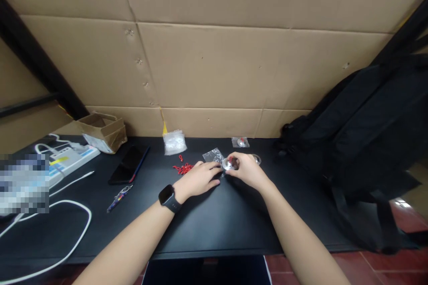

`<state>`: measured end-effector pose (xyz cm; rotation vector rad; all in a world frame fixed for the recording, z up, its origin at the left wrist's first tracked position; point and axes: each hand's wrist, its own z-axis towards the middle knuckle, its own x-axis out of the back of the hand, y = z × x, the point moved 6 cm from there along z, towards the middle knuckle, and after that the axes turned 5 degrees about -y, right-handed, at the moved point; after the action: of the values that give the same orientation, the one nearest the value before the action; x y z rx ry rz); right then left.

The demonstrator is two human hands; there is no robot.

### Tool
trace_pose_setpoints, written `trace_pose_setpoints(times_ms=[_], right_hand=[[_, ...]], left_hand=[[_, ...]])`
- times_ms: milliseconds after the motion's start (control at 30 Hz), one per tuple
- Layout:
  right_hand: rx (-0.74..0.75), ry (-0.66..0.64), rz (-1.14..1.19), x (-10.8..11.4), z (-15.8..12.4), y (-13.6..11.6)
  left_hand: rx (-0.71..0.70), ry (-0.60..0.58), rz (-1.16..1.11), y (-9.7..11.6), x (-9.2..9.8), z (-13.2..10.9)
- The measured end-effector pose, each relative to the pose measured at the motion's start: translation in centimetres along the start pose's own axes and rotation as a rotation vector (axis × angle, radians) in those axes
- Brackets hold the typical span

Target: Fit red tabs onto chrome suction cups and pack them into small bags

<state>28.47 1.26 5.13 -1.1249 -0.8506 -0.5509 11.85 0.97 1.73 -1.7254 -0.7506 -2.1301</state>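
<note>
My right hand (247, 169) pinches a shiny round metal disc (228, 164) that has a bit of red on it. My left hand (199, 179), with a dark watch (170, 198) on its wrist, is open, palm down, fingers stretched toward the disc. Whether its fingertips touch the disc, I cannot tell. Just behind the fingers lies a clear plastic bag (214, 156). A small heap of red cord loops (183, 168) is left of my left hand. Partly hidden behind my right hand is another round metal piece (257, 159).
At the back are a stack of clear bags (174, 142) and a bagged metal disc (240, 142). On the left are an open cardboard box (103, 131), phone (129, 164), keychain (120, 197), power strip (78, 160) and white cable (89, 218). A black backpack (364, 133) stands right.
</note>
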Motion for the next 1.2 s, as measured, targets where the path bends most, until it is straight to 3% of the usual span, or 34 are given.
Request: trace_pose_setpoints(times_ms=[300,633,1033,1200], right_hand=[[-0.093,-0.125,-0.121,-1.8,0.3,1.4],[-0.075,-0.092,-0.155,-1.1,0.1,1.1],[-0.070,-0.038,-0.077,-1.7,0.2,0.3],[-0.142,-0.038,-0.138,-1.9,0.1,0.6]], left_hand=[[0.031,0.047,-0.035,0.2,0.3,0.5],[0.005,0.004,-0.082,-0.2,0.0,0.4],[-0.018,0.008,-0.061,-0.1,-0.2,0.1],[-0.010,0.006,-0.062,0.0,-0.2,0.1]])
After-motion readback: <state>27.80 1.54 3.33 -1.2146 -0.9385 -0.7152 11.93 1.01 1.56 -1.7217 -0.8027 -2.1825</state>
